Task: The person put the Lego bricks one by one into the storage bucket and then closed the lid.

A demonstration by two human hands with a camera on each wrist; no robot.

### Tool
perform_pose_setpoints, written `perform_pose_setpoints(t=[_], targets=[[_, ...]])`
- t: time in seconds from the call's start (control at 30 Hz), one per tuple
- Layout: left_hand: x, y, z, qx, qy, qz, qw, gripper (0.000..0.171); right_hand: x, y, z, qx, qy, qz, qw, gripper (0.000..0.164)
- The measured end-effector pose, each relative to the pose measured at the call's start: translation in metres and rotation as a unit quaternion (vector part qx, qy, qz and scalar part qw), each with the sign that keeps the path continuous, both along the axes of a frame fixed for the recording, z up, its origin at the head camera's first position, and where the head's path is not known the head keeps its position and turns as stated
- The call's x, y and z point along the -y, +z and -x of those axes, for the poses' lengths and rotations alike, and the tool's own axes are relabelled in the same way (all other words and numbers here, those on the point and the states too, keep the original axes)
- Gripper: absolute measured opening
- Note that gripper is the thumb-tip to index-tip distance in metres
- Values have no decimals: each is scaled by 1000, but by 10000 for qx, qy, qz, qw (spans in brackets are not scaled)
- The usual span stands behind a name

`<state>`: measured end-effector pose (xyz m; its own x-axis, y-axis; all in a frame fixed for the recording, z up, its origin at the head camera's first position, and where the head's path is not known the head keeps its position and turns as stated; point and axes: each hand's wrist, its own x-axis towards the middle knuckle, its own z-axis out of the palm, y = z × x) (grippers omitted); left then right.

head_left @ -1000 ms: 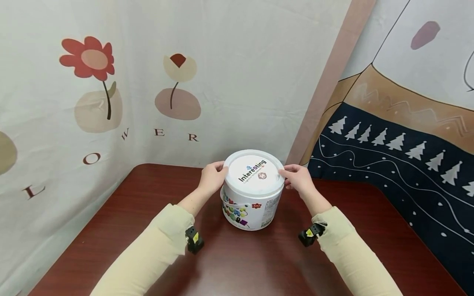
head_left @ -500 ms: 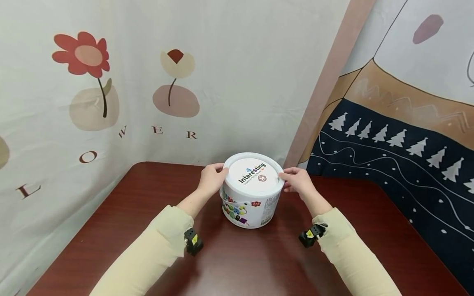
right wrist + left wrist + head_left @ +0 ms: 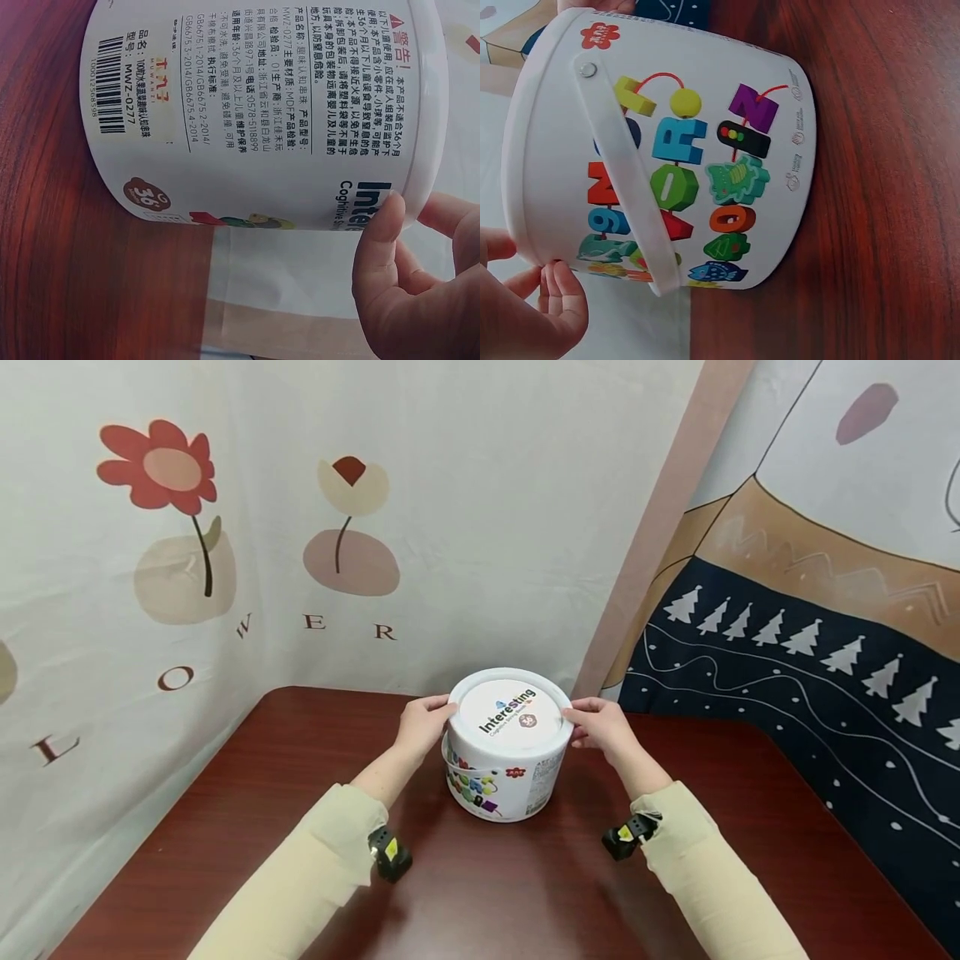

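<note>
A white round bucket (image 3: 506, 785) stands upright on the table, its lid (image 3: 513, 714) on top with the printed word "Interesting". My left hand (image 3: 422, 727) pinches the lid's rim at the left side. In the left wrist view, colourful bead pictures and a white handle (image 3: 626, 172) lying against the wall show on the bucket. At the opposite side of the lid, my right hand (image 3: 602, 727) pinches the rim, the thumb (image 3: 382, 225) over the edge and the other fingers below it. A barcode label (image 3: 112, 86) shows on the bucket in the right wrist view.
The dark red-brown table (image 3: 510, 893) extends around the bucket. Behind it hangs a pale curtain (image 3: 480, 527) with flower prints, and at the right a dark cloth (image 3: 750, 693) with white trees. A small black camera (image 3: 390, 853) sits at each wrist.
The head view has shifted slightly, so the backdrop sits a little higher and farther left. Both hands keep their hold on the lid's rim, and the bucket stays on the table.
</note>
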<state>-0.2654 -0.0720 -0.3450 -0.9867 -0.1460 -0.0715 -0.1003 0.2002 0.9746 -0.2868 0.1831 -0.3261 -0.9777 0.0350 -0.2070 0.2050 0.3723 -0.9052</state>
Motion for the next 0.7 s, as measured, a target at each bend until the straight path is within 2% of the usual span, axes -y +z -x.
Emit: perform_pose_setpoints(t=[0.3, 0.37, 0.43, 0.5, 0.6, 0.7], targets=[[2, -3, -4, -80, -4, 159, 9998, 43, -1, -2, -2, -17, 90, 31, 10000, 40], [3, -4, -5, -137, -53, 373, 9992, 44, -2, -3, -1, -49, 174, -41, 9998, 40], [5, -6, -6, -320, -173, 778, 9963, 44, -4, -5, -1, -71, 269, -151, 9995, 41], [8, -8, -5, -622, -329, 1343, 9884, 44, -8, -6, -1, -129, 376, -340, 9986, 42], [17, -10, -4, -1054, -462, 2168, 9694, 44, -15, -6, -2, -359, 465, -710, 9957, 41], [30, -9, -3, -1162, -577, 2744, 9528, 47, -24, -4, -3, -838, 546, -1313, 9863, 41]])
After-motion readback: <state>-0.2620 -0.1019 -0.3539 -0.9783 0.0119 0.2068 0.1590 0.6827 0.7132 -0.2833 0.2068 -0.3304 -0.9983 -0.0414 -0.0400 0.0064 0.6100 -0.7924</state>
